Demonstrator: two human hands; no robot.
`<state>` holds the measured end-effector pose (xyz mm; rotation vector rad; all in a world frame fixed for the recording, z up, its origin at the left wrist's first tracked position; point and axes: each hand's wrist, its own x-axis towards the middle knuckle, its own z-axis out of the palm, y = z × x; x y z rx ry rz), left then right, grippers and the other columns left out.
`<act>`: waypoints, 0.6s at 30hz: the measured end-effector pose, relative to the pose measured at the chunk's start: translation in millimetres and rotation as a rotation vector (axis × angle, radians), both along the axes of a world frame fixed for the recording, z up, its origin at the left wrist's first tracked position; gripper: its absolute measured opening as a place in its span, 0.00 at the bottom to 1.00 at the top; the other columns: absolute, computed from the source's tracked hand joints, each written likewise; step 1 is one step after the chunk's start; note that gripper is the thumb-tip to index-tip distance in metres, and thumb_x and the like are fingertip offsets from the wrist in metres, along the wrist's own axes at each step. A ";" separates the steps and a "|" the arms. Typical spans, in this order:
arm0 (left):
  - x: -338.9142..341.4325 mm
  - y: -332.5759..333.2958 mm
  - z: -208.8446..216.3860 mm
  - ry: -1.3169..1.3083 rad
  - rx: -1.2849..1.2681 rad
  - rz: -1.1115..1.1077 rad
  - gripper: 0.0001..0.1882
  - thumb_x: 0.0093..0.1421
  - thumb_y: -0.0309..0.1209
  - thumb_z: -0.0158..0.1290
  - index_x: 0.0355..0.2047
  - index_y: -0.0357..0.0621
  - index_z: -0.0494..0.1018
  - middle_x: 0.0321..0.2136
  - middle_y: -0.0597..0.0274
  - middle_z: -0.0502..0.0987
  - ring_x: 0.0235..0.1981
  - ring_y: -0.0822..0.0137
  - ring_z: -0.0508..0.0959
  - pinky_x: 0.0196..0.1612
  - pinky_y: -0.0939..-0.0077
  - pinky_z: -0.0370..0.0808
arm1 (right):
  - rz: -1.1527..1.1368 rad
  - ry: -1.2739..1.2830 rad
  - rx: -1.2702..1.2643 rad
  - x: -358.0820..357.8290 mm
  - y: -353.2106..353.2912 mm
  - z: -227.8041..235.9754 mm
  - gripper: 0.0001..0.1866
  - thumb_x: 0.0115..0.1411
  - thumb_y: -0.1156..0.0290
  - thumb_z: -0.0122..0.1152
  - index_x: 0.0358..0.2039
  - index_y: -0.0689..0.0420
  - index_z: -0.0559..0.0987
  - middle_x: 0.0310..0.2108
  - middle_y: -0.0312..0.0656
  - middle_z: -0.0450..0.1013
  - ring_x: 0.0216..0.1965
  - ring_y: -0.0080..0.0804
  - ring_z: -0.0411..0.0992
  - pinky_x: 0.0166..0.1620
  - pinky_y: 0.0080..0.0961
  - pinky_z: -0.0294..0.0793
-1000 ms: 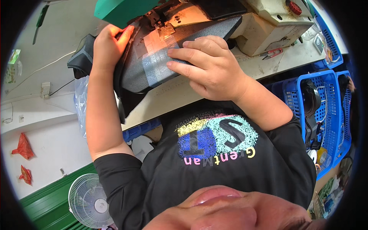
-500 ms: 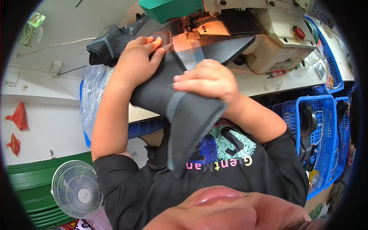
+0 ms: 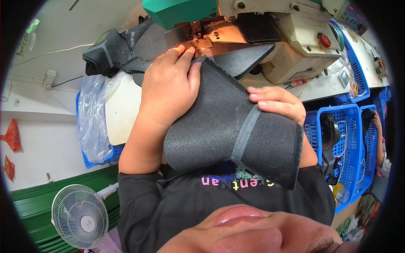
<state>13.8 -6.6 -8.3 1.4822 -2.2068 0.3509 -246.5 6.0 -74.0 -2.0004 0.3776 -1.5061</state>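
A large black leather-like piece (image 3: 211,114) with a grey tape strip (image 3: 244,135) across it curves down in front of my chest. My left hand (image 3: 171,84) grips its upper left part, fingers pressed down close to the lit working area of a sewing machine (image 3: 202,36). The fingers of my right hand (image 3: 278,103) wrap over its right edge, beside the tape strip; the thumb is hidden. Under the machine's working area lies another black grained part (image 3: 247,61) with a pointed end. I cannot make out whether the two parts are joined.
More black pieces with grey tape (image 3: 103,52) are stacked at the left of the worktable. A clear plastic bag (image 3: 93,122) hangs over a blue bin there. Red-handled snips (image 3: 296,83) lie right of the machine. Blue baskets (image 3: 310,135) stand at the right, a fan (image 3: 80,217) lower left.
The leather-like piece has swung to the right and spread out. My right hand has moved right along with it, and my left hand has shifted slightly right and down.
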 end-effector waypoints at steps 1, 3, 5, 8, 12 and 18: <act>-2.7 -1.7 1.3 -0.029 0.002 0.036 0.16 0.63 0.34 0.56 0.47 0.38 0.80 0.46 0.48 0.80 0.45 0.48 0.80 0.50 0.60 0.77 | -0.012 -0.037 0.018 1.3 -0.9 0.8 0.13 0.55 0.73 0.67 0.41 0.64 0.83 0.42 0.54 0.81 0.47 0.48 0.80 0.53 0.40 0.80; -8.2 -6.3 3.5 -0.037 0.003 0.059 0.16 0.63 0.34 0.56 0.47 0.39 0.80 0.45 0.49 0.80 0.44 0.48 0.81 0.50 0.59 0.77 | -0.038 -0.071 0.053 3.9 0.0 5.6 0.13 0.55 0.73 0.67 0.41 0.65 0.83 0.42 0.54 0.81 0.47 0.48 0.80 0.53 0.40 0.80; -7.4 -9.7 3.1 -0.054 0.003 0.096 0.16 0.63 0.35 0.56 0.46 0.40 0.81 0.44 0.50 0.81 0.43 0.48 0.81 0.49 0.59 0.77 | -0.051 -0.122 0.090 5.7 -2.1 5.4 0.13 0.56 0.73 0.66 0.41 0.65 0.83 0.42 0.54 0.80 0.47 0.48 0.80 0.53 0.40 0.80; -1.9 -14.0 2.9 -0.042 -0.016 0.062 0.15 0.62 0.36 0.57 0.45 0.40 0.81 0.44 0.50 0.81 0.44 0.48 0.81 0.49 0.59 0.77 | -0.018 -0.090 0.072 1.6 -7.1 0.9 0.13 0.56 0.71 0.66 0.40 0.65 0.83 0.42 0.54 0.81 0.46 0.48 0.81 0.52 0.40 0.80; 6.0 -15.3 4.4 -0.003 0.007 -0.007 0.16 0.61 0.35 0.58 0.45 0.40 0.81 0.45 0.50 0.82 0.46 0.48 0.81 0.50 0.60 0.77 | 0.042 -0.003 -0.056 -5.9 -16.9 -1.7 0.14 0.56 0.67 0.67 0.37 0.64 0.84 0.41 0.54 0.81 0.46 0.49 0.81 0.49 0.40 0.80; 9.5 -15.6 4.2 0.018 0.068 -0.061 0.15 0.61 0.33 0.57 0.45 0.36 0.79 0.47 0.47 0.81 0.51 0.46 0.79 0.54 0.59 0.75 | 0.071 0.037 -0.151 -14.4 -25.2 -6.3 0.14 0.54 0.64 0.68 0.35 0.62 0.84 0.39 0.51 0.82 0.44 0.51 0.81 0.47 0.40 0.80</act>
